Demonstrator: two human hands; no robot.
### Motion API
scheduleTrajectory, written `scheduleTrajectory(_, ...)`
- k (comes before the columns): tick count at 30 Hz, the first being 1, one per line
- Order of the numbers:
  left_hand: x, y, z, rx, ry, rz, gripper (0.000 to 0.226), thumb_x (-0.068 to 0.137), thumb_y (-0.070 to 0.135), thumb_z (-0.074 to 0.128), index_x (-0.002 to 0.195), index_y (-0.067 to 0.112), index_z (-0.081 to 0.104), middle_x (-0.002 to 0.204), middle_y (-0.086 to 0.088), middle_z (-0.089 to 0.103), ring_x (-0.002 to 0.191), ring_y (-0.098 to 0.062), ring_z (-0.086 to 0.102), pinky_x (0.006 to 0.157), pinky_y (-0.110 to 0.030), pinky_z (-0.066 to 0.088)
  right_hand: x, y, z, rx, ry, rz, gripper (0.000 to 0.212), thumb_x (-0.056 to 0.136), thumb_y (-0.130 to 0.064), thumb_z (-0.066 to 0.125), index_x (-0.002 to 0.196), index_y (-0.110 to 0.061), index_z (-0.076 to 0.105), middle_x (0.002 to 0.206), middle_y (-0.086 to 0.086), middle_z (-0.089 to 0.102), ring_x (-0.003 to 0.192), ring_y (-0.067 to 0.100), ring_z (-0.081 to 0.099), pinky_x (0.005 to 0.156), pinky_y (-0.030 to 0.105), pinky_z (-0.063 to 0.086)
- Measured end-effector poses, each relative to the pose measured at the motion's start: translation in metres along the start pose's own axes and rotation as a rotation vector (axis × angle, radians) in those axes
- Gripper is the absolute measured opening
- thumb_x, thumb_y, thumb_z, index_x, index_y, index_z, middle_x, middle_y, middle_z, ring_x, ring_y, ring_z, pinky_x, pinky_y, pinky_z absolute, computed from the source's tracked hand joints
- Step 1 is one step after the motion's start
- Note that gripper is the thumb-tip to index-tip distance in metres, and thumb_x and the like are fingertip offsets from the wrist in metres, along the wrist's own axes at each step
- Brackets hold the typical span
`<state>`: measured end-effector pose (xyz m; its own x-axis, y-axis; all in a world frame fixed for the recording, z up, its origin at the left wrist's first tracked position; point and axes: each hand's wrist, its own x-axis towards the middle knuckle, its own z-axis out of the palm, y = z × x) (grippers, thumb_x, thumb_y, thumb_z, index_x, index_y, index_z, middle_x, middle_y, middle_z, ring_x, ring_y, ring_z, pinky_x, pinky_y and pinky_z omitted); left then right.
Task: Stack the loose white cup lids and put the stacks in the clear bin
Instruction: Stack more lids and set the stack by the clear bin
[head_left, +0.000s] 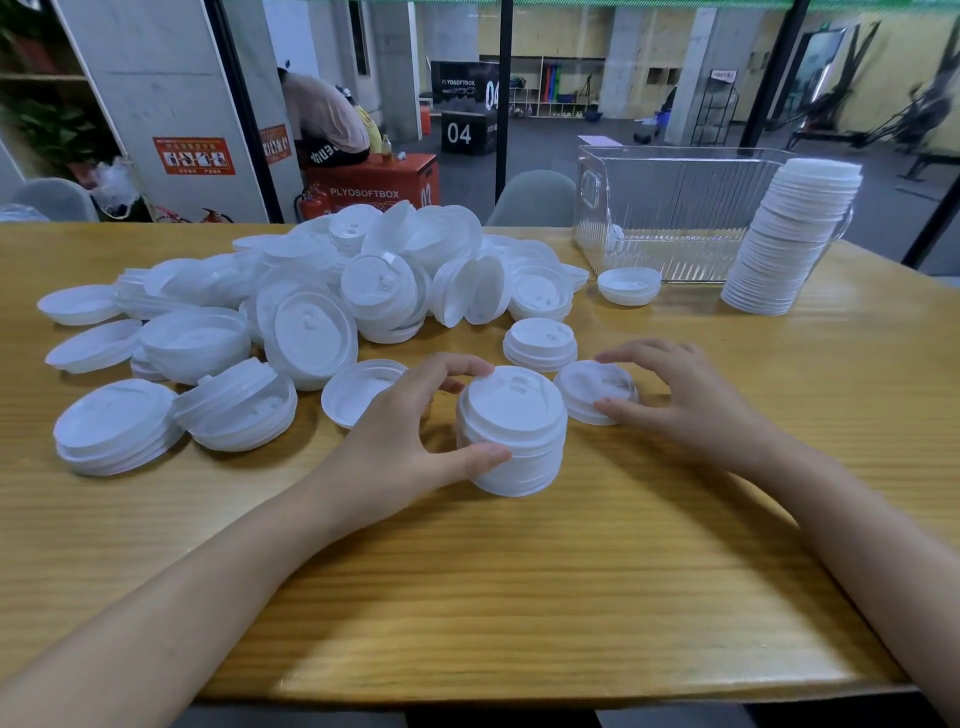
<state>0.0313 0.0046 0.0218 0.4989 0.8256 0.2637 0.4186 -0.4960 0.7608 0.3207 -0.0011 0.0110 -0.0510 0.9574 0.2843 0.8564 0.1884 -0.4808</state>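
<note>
A short stack of white lids (511, 431) stands on the wooden table (519, 597) in front of me. My left hand (410, 441) grips this stack, thumb on its near side and fingers curled over its far rim. Just right of it lies a single lid (592, 387); my right hand (685, 400) holds it between thumb and fingertips. A big pile of loose lids (322, 291) covers the table's left and middle. The clear bin (670, 208) stands at the back right, nothing visible inside it. A tall leaning stack of lids (795, 239) stands outside the bin's right end.
A small stack (540, 343) and an upturned lid (628, 285) lie between the pile and the bin. Beyond the table's far edge are chair backs (535, 200), a glass wall, orange and black boxes, and a seated person (322, 119).
</note>
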Motion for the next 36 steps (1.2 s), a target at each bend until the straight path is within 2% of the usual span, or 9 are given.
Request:
scheduleTrajectory(4, 0.000, -0.001, -0.001, 0.003, -0.004, 0.006, 0.060, 0.067, 0.052, 0.076, 0.120, 0.040, 0.052, 0.118, 0.035, 0.053, 0.119, 0.011, 0.046, 0.088, 0.003, 0.028, 0.000, 0.002, 0.004, -0.019, -0.042, 0.002, 0.038, 0.077, -0.056, 0.064, 0.112, -0.053, 0.049, 0.125, -0.019, 0.051, 0.118, 0.013, 0.039, 0.108, 0.044, 0.032)
scheduleTrajectory(7, 0.001, -0.003, -0.001, 0.012, 0.001, 0.021, 0.061, 0.069, 0.051, 0.082, 0.121, 0.039, 0.052, 0.119, 0.033, 0.054, 0.121, 0.007, 0.047, 0.090, 0.002, 0.029, 0.001, 0.004, 0.005, -0.025, -0.040, -0.007, 0.033, 0.077, -0.057, 0.061, 0.108, -0.051, 0.052, 0.127, -0.017, 0.056, 0.120, 0.017, 0.045, 0.106, 0.047, 0.034)
scheduleTrajectory(10, 0.001, -0.003, -0.001, 0.009, 0.003, 0.036, 0.060, 0.069, 0.048, 0.078, 0.122, 0.038, 0.051, 0.121, 0.031, 0.055, 0.120, 0.006, 0.048, 0.091, 0.000, 0.030, 0.001, 0.001, 0.004, -0.007, 0.012, -0.011, 0.028, 0.077, -0.055, 0.065, 0.103, -0.051, 0.054, 0.122, -0.017, 0.059, 0.115, 0.018, 0.046, 0.103, 0.046, 0.037)
scheduleTrajectory(12, 0.002, -0.004, -0.001, -0.004, 0.008, 0.041, 0.063, 0.068, 0.047, 0.078, 0.124, 0.039, 0.049, 0.124, 0.028, 0.055, 0.121, 0.004, 0.050, 0.092, -0.002, 0.031, -0.001, -0.007, 0.002, 0.083, 0.108, -0.045, 0.026, 0.076, -0.057, 0.067, 0.100, -0.052, 0.057, 0.119, -0.018, 0.061, 0.113, 0.015, 0.049, 0.100, 0.036, 0.037)
scheduleTrajectory(14, 0.002, -0.004, -0.001, -0.017, 0.014, 0.042, 0.069, 0.067, 0.047, 0.079, 0.128, 0.039, 0.047, 0.127, 0.025, 0.055, 0.120, 0.004, 0.051, 0.093, -0.002, 0.032, -0.004, -0.020, -0.003, 0.265, 0.172, -0.067, 0.034, 0.072, -0.055, 0.067, 0.104, -0.045, 0.065, 0.118, -0.020, 0.063, 0.113, 0.006, 0.052, 0.092, 0.025, 0.038)
scheduleTrajectory(16, 0.002, -0.005, -0.002, -0.026, 0.010, 0.041, 0.075, 0.067, 0.046, 0.079, 0.132, 0.040, 0.043, 0.128, 0.023, 0.055, 0.119, 0.005, 0.050, 0.093, -0.002, 0.032, -0.008, -0.034, -0.005, 0.385, 0.157, -0.113, 0.040, 0.073, -0.057, 0.066, 0.109, -0.039, 0.068, 0.122, -0.021, 0.064, 0.118, 0.004, 0.052, 0.090, 0.022, 0.037)
scheduleTrajectory(20, 0.002, -0.005, -0.001, -0.040, -0.006, 0.031, 0.086, 0.064, 0.044, 0.080, 0.138, 0.041, 0.037, 0.127, 0.024, 0.052, 0.119, 0.009, 0.048, 0.093, -0.001, 0.032, -0.012, -0.057, 0.002, 0.396, 0.054, -0.255, 0.038, 0.075, -0.053, 0.067, 0.109, -0.039, 0.070, 0.124, -0.024, 0.062, 0.125, 0.004, 0.048, 0.095, 0.009, 0.033)
scheduleTrajectory(26, 0.004, -0.008, -0.001, -0.019, -0.018, 0.046, 0.091, 0.065, 0.041, 0.084, 0.141, 0.039, 0.035, 0.130, 0.021, 0.049, 0.119, 0.013, 0.044, 0.094, 0.000, 0.030, -0.010, -0.062, 0.008, 0.345, -0.035, -0.309, 0.037, 0.075, -0.054, 0.067, 0.109, -0.041, 0.070, 0.127, -0.021, 0.059, 0.124, 0.008, 0.044, 0.101, 0.008, 0.027)
scheduleTrajectory(36, 0.005, -0.011, -0.001, 0.014, -0.032, 0.076, 0.090, 0.062, 0.045, 0.082, 0.139, 0.045, 0.034, 0.129, 0.026, 0.049, 0.122, 0.008, 0.046, 0.095, -0.001, 0.030, -0.012, -0.060, 0.013, 0.302, -0.031, -0.347, 0.036, 0.078, -0.053, 0.066, 0.111, -0.040, 0.070, 0.127, -0.018, 0.058, 0.122, 0.010, 0.043, 0.103, 0.016, 0.030)
